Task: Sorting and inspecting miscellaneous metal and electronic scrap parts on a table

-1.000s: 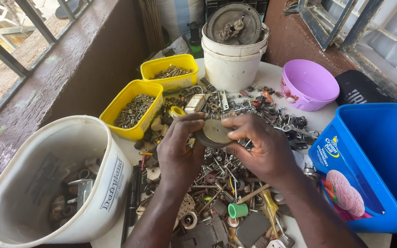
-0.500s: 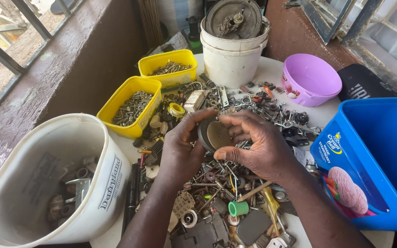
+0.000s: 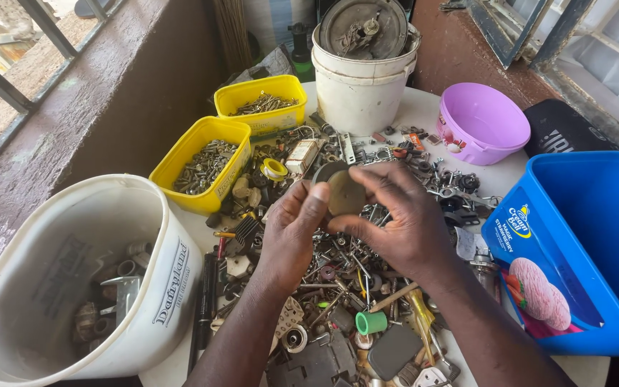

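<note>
A white round table point(image 3: 424, 115) stands in a corner beside a rough brown wall ledge point(image 3: 51, 136), its top littered with loose metal hardware point(image 3: 338, 272). Above the litter, a flat round disc point(image 3: 345, 193), dull tan and dark-rimmed, is pinched between both hands: the left hand point(image 3: 291, 233) presses its thumb to the disc's left edge, while the right hand point(image 3: 402, 218) curls its fingers over the top and right edge, closed on it. Just under the fingers lie screws, brackets and washers; nearer the wrists sits one small green cap point(image 3: 371, 322). Beyond the fingertips stand two yellow tubs point(image 3: 202, 168), both holding screws and nails, and one white bucket point(image 3: 360, 93) topped by a grey metal part. To the right of the right hand are one pink bowl point(image 3: 481, 122) and one blue tub point(image 3: 596, 244). Left of the left hand sits one large white pail point(image 3: 73, 287) with metal fittings inside.
</note>
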